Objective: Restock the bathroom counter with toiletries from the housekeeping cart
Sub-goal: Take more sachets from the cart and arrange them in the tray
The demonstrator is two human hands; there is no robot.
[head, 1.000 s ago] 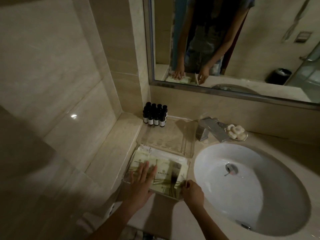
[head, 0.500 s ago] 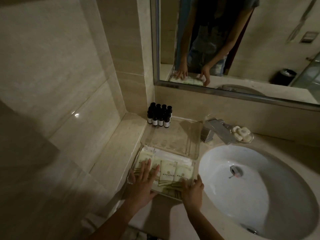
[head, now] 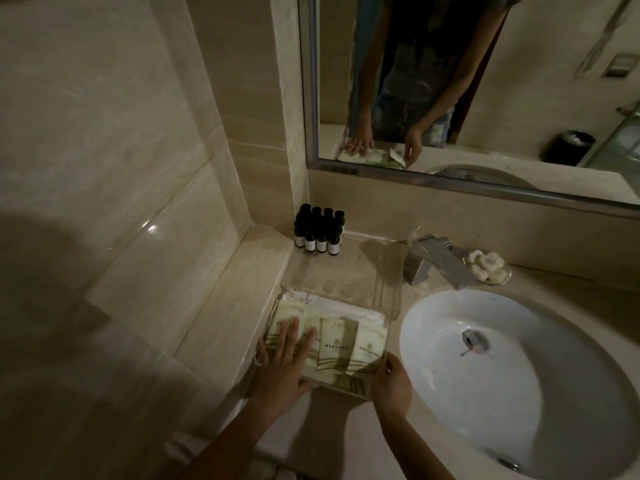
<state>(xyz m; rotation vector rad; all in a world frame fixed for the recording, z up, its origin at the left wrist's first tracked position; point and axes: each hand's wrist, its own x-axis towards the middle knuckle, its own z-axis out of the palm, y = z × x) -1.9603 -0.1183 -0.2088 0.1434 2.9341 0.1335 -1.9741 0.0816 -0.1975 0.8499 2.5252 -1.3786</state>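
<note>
A clear acrylic tray (head: pixel 346 268) sits on the beige counter left of the sink. Its front section is filled with several pale green toiletry packets (head: pixel 369 344); its back section is bare. My left hand (head: pixel 284 368) lies flat, fingers straight, on the packets at the tray's left side. My right hand (head: pixel 393 382) is at the tray's front right corner with its fingers curled onto a packet there and its thumb by the tray wall. In the mirror, one packet stands lifted at that hand's fingertips.
Several small dark bottles (head: pixel 320 233) stand in the back corner behind the tray. A chrome faucet (head: pixel 433 261) and a dish of white soaps (head: pixel 488 266) sit behind the white sink (head: pixel 519 393). A tiled wall closes the left side and a mirror (head: pixel 519 81) the back.
My right hand has laid an upright packet down among the others and drawn back to the tray's front right corner. My left hand stays flat on the left packets.
</note>
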